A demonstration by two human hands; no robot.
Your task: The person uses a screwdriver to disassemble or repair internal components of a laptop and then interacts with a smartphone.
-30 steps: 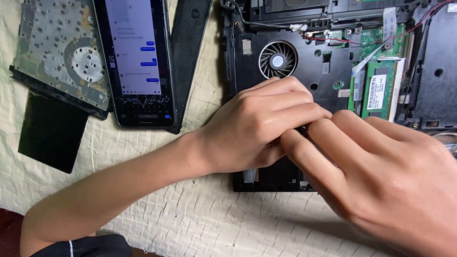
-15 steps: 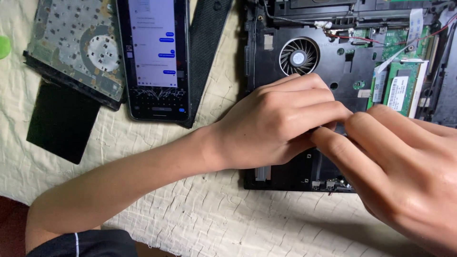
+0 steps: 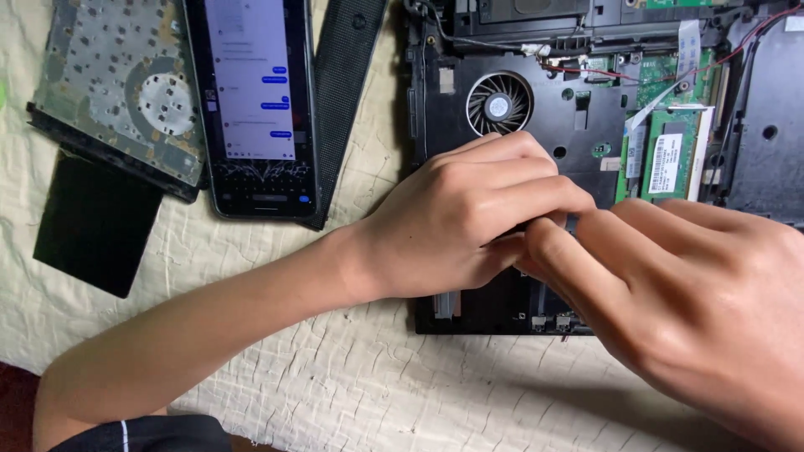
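Observation:
An opened black laptop base (image 3: 444, 109) lies on a cream quilted cloth, its round cooling fan (image 3: 498, 105) and a green memory module (image 3: 670, 163) exposed. My left hand (image 3: 456, 218) rests curled over the lower part of the base, just below the fan. My right hand (image 3: 670, 293) comes in from the right, and its fingertips meet the left hand's fingertips over a small dark part that they hide. What is pinched between the fingers cannot be made out.
A smartphone (image 3: 255, 105) with a lit chat screen lies left of the laptop. Beside it are a metal optical drive (image 3: 117, 92), a flat black panel (image 3: 92, 222) and a long black cover strip (image 3: 343, 92). Red and black wires (image 3: 586, 71) cross the board.
The view has shifted, so everything sits further right in the frame. Both hands stay together at the same spot on the laptop base, fingers barely moved.

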